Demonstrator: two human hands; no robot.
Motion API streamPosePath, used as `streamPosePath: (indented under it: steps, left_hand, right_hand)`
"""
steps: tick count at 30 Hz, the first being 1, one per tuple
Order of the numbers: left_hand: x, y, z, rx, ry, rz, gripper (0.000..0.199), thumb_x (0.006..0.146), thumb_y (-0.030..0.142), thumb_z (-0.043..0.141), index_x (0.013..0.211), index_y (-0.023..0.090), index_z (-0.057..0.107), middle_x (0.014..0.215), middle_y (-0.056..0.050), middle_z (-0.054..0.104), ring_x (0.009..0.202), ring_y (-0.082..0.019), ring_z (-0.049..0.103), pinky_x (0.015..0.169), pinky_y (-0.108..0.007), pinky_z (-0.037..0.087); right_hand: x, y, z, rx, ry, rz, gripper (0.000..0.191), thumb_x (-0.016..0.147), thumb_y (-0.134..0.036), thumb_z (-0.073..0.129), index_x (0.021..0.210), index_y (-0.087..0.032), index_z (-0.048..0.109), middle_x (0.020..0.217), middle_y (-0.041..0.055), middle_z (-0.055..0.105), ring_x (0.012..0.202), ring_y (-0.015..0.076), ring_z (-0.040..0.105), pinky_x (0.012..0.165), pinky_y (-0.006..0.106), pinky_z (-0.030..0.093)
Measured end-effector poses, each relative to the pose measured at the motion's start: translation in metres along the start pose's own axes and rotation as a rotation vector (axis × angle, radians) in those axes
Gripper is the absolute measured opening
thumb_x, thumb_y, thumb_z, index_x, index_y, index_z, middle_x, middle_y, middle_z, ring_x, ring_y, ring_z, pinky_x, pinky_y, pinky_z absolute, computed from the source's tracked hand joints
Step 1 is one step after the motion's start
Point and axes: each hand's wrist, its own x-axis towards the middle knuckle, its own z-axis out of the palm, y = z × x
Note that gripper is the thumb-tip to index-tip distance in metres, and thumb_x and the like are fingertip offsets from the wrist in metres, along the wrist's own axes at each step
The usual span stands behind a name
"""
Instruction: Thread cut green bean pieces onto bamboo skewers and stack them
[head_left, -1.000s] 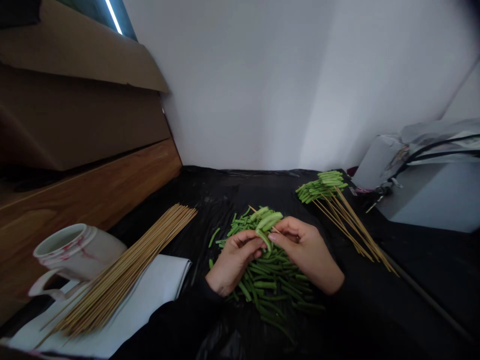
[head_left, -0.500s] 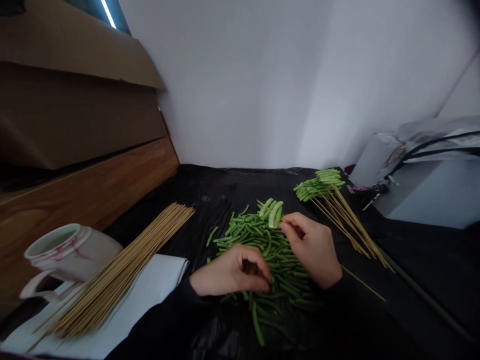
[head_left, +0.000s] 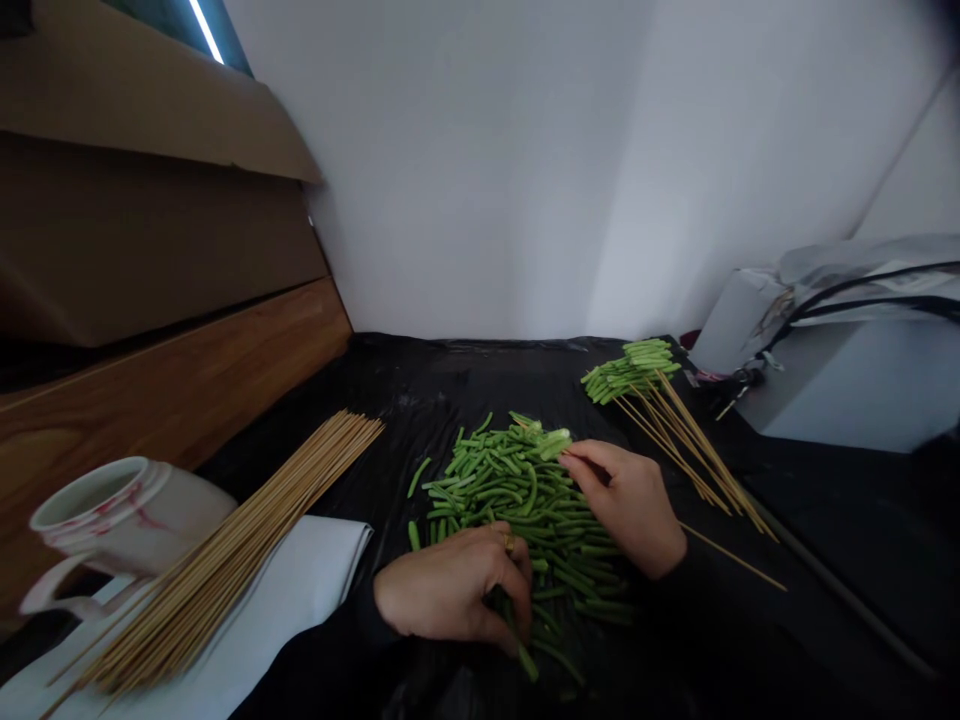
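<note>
Two hands of ours over one pile of green pieces (head_left: 525,488).
Our right hand (head_left: 626,508) pinches a skewer (head_left: 735,558), its threaded pieces (head_left: 554,445) at the pile's far edge; our left hand (head_left: 461,582) curls around a loose piece (head_left: 529,663) at the near edge, though whether gripping we cannot tell.

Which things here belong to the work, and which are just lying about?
Seemingly part of the work:
skewer in the right hand
green vegetable pieces by the left hand
loaded skewers
bundled bare skewers

Apparently just lying about:
mug
cardboard box
</note>
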Motion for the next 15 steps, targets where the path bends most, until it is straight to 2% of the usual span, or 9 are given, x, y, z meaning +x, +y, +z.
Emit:
streamPosePath:
  steps: [2, 6, 10, 12, 15]
  left_hand:
    - [0.000, 0.004, -0.004, -0.125, 0.041, -0.015, 0.012, 0.073, 0.035, 0.074, 0.080, 0.025, 0.076, 0.079, -0.002, 0.068, 0.083, -0.017, 0.058, 0.081, -0.029, 0.039]
    - [0.001, -0.002, -0.012, -0.497, 0.275, -0.203, 0.015, 0.072, 0.030, 0.075, 0.083, 0.020, 0.075, 0.078, -0.004, 0.069, 0.069, -0.014, 0.058, 0.065, -0.026, 0.043]
    - [0.004, -0.022, -0.017, -0.880, 0.728, -0.264, 0.026, 0.072, 0.028, 0.076, 0.095, 0.017, 0.074, 0.087, -0.007, 0.073, 0.079, -0.016, 0.064, 0.078, -0.029, 0.047]
    - [0.005, -0.030, -0.019, -1.025, 0.890, -0.245, 0.026, 0.070, 0.025, 0.077, 0.093, 0.014, 0.074, 0.086, -0.007, 0.072, 0.081, -0.015, 0.064, 0.078, -0.026, 0.047]
    - [0.005, -0.036, -0.021, -1.167, 0.960, -0.237, 0.025, 0.071, 0.022, 0.078, 0.094, 0.012, 0.073, 0.085, -0.006, 0.071, 0.079, -0.011, 0.063, 0.071, -0.019, 0.047]
  right_hand:
    - [-0.002, 0.004, 0.001, -0.024, 0.006, -0.002, 0.020, 0.089, -0.031, 0.051, 0.088, -0.022, 0.068, 0.091, 0.0036, 0.072, 0.081, 0.0174, 0.066, 0.076, 0.028, 0.048]
    - [-0.005, 0.008, 0.002, -0.001, -0.010, -0.012, 0.022, 0.092, -0.031, 0.047, 0.092, -0.021, 0.067, 0.093, 0.0044, 0.071, 0.084, 0.0172, 0.066, 0.078, 0.028, 0.047]
    - [-0.011, 0.004, 0.003, 0.024, 0.001, -0.063, 0.025, 0.095, -0.030, 0.042, 0.098, -0.020, 0.065, 0.095, 0.0043, 0.070, 0.084, 0.0158, 0.065, 0.078, 0.027, 0.046]
    - [-0.014, 0.000, 0.003, -0.016, 0.010, -0.102, 0.027, 0.096, -0.027, 0.039, 0.102, -0.019, 0.064, 0.097, 0.0049, 0.070, 0.086, 0.0162, 0.064, 0.079, 0.028, 0.045]
    - [-0.020, -0.008, 0.003, -0.088, 0.013, -0.170, 0.028, 0.096, -0.023, 0.036, 0.107, -0.018, 0.062, 0.096, 0.0062, 0.069, 0.087, 0.0174, 0.063, 0.080, 0.029, 0.043]
